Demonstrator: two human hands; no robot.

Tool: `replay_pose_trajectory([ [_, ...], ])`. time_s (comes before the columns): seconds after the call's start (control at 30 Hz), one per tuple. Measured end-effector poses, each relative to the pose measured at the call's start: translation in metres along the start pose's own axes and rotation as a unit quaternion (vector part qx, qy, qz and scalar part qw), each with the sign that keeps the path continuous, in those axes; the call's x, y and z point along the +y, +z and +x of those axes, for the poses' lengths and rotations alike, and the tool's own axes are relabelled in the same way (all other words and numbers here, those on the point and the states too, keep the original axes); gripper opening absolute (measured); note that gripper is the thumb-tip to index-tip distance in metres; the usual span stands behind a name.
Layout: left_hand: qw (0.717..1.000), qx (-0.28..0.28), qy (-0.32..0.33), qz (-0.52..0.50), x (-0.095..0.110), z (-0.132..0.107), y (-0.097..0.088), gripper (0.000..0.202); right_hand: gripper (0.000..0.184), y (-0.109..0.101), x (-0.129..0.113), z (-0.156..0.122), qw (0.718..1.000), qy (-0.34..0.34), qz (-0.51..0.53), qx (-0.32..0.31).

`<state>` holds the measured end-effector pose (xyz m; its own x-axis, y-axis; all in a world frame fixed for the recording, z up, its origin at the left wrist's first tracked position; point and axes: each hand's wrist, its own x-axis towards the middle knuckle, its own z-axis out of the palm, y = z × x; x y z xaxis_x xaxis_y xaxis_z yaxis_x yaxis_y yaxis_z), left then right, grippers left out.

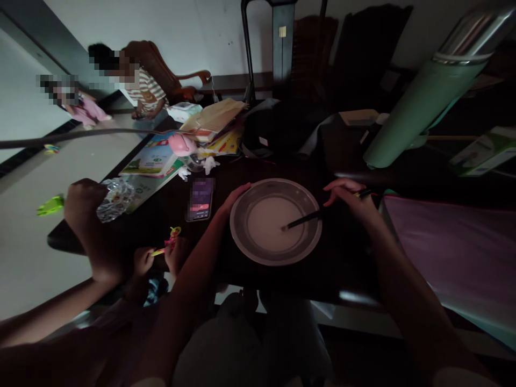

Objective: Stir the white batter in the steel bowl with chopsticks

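Note:
A round metal bowl [242,236] with a pale milky liquid stands on the dark table [346,269] in front of me. My left hand [235,198] is curled against the bowl's left rim and steadies it. My right hand [347,196] is closed on dark chopsticks [302,220] at the bowl's right side. Their tips dip into the liquid near the middle of the bowl.
A lit phone [200,200] lies left of the bowl. Another person's fist [84,207] rests by crinkled clear plastic [115,199]; small hands [161,257] hold a colourful toy. Books [159,157], a pink object [182,144], a green flask [423,97] and a purple sheet [451,252] crowd the table. Two people sit far left.

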<state>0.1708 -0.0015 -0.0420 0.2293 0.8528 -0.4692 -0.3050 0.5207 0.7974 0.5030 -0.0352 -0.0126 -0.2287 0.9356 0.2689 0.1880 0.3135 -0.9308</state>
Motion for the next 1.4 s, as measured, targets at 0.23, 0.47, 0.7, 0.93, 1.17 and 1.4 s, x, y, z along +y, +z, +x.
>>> replay_pose_trajectory([
  [0.23, 1.000, -0.001, 0.004, 0.000, 0.0001, 0.0013, -0.0015, 0.036, 0.021, -0.0003, -0.0028, -0.0012, 1.000, -0.014, -0.026, 0.010],
  [0.47, 1.000, -0.009, 0.006, 0.006, 0.0012, -0.0009, -0.0001, 0.034, 0.018, 0.0027, 0.0013, -0.0012, 0.998, -0.023, -0.027, -0.061],
  [0.7, 1.000, -0.019, 0.013, 0.000, 0.0003, 0.0023, -0.0030, 0.033, 0.020, -0.0016, -0.0021, -0.0006, 0.999, -0.021, -0.015, -0.026],
  [0.93, 1.000, 0.013, -0.006, 0.005, 0.0006, 0.0053, -0.0067, 0.029, 0.023, -0.0010, -0.0025, -0.0008, 0.999, -0.025, -0.019, 0.008],
  [1.17, 1.000, -0.011, 0.009, 0.019, 0.0013, 0.0010, -0.0043, 0.031, 0.020, 0.0053, -0.0045, -0.0003, 0.997, -0.033, -0.044, -0.051],
  [1.4, 0.997, -0.023, 0.030, 0.071, 0.0003, 0.0007, -0.0052, 0.036, 0.022, -0.0005, -0.0064, -0.0012, 0.999, -0.003, -0.022, -0.029],
])
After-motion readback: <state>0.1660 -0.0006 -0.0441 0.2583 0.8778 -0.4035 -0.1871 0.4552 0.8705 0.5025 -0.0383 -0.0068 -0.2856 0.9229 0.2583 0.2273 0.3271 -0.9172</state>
